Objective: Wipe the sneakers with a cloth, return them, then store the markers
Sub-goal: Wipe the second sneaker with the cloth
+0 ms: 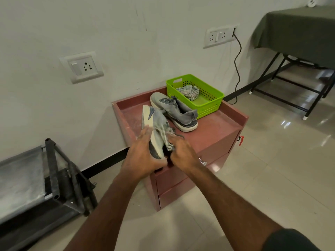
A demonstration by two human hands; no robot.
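Observation:
A grey sneaker (pixel 154 127) is tipped on its side above the front of the reddish cabinet top (pixel 213 134), its pale sole facing left. My left hand (pixel 143 156) holds it by the sole and heel. My right hand (pixel 183 153) grips its upper near the laces. The second grey sneaker (pixel 177 111) stands upright on the cabinet behind it. A striped cloth (pixel 189 92) lies crumpled in the green basket (pixel 212 105) at the cabinet's back right. No markers are visible.
The cabinet has raised side edges and drawers (pixel 174 180) below, against a white wall with sockets. A dark metal frame (pixel 59 174) stands at the left on the tiled floor. A table under a green cover (pixel 297 31) stands at the far right, and a black cable (pixel 237 69) hangs by the wall.

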